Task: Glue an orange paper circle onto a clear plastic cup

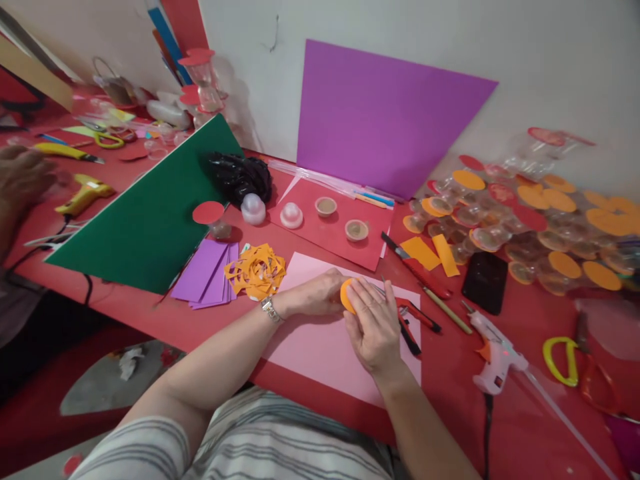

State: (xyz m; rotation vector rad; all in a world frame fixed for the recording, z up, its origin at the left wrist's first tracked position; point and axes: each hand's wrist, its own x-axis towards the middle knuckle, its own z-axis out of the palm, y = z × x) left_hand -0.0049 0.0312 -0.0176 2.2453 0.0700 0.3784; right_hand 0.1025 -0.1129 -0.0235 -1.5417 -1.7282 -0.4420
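An orange paper disc (346, 296) stands between my hands, above a pink sheet (310, 343). Curled around its left side is my left hand (325, 292), closed, with the fingertips hidden behind the disc. My right hand (373, 323) presses its fingers against the disc's right side, thumb bent below. Whether a cup sits behind the disc is hidden. Just right of my right hand lie red-and-black-handled scissors (413, 320), partly covered by the hand.
Orange paper scraps (256, 270) and purple cards (205, 273) lie left. Behind are sand-filled cups (357, 230) and clear domes (291, 215). A glue gun (497, 357), phone (485, 283) and several hourglass shapes (493, 237) stand right. Another person's hand (23, 177) is beyond the green board (155, 220).
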